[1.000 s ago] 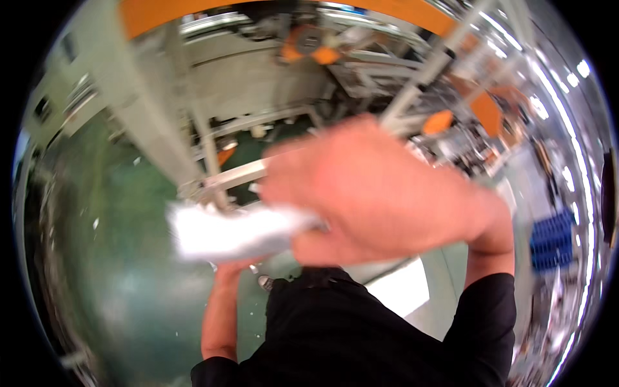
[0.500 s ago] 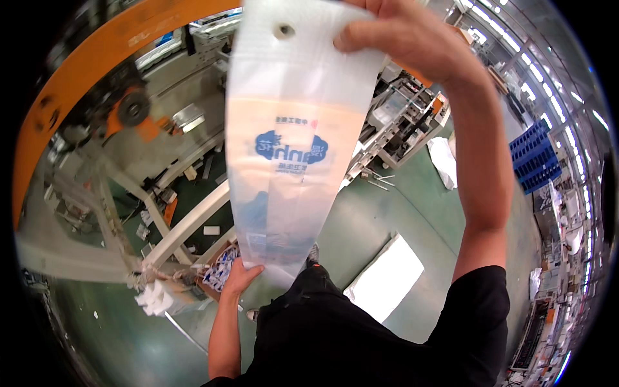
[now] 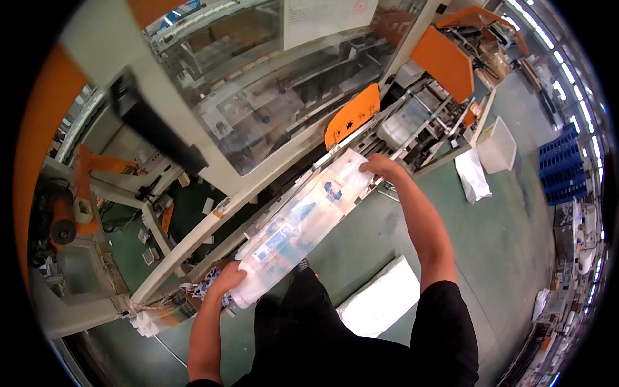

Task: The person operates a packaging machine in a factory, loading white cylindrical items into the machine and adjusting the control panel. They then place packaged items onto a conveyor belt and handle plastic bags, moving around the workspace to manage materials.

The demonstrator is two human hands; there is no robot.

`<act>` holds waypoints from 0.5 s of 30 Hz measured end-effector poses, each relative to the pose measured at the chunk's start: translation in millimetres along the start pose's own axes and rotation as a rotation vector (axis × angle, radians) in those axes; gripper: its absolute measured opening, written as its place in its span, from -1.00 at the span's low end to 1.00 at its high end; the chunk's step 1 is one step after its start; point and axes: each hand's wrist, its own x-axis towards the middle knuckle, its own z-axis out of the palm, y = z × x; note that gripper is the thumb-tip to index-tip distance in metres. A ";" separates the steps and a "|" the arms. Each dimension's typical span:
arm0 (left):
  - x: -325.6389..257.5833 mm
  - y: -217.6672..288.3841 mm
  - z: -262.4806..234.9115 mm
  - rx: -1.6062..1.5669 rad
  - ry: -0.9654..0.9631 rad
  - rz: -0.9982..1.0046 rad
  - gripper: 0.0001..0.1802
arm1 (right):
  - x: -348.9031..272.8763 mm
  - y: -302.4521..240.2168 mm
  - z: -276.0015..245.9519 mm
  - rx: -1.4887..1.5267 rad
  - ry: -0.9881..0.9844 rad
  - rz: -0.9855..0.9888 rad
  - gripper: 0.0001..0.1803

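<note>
A long stack of translucent plastic bags (image 3: 290,222) with blue printing lies stretched along the edge of the machine, slanting from near left to far right. At its near-left end, my left hand (image 3: 228,277) grips the edge, thumb on top. The far-right end, where a punched hole shows, is pinched by my right hand (image 3: 379,168). Fingers of both hands are partly hidden beneath the bags.
The machine frame (image 3: 187,248) with clear guard panels runs along the left and front. An orange plate (image 3: 353,116) stands just beyond the bags. A white sheet-like bundle (image 3: 380,297) lies on the green floor; a white bin (image 3: 498,147) and blue pallets (image 3: 560,164) are at right.
The bags, held up close before me half a second ago, are now lowered onto the machine's edge. My right hand has come down and away; my left still holds the near end.
</note>
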 end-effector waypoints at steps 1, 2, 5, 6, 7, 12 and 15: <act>8.8 3.9 0.2 0.041 -0.013 -0.022 -0.53 | 13.4 4.3 0.3 0.026 -0.030 0.027 -0.36; 16.7 1.9 1.1 0.036 0.012 -0.044 -0.53 | 25.4 8.7 0.7 0.053 -0.058 0.056 -0.31; 40.4 -20.2 -1.8 0.032 0.047 -0.109 -0.52 | 50.3 12.1 0.4 -0.030 -0.145 0.093 -0.32; 47.8 -29.1 -4.1 0.032 0.036 -0.127 -0.52 | 72.7 30.6 5.7 -0.060 -0.195 0.065 -0.33; 55.0 -31.7 -6.7 0.041 0.009 -0.136 -0.51 | 96.0 63.9 16.0 -0.082 -0.233 0.051 -0.34; 56.5 -19.7 -14.2 0.071 -0.065 -0.210 -0.53 | 107.3 60.9 25.8 -0.133 -0.312 0.131 -0.33; 60.3 -40.8 -17.9 0.024 -0.074 -0.185 -0.54 | 112.9 68.8 22.7 -0.011 -0.380 0.177 -0.30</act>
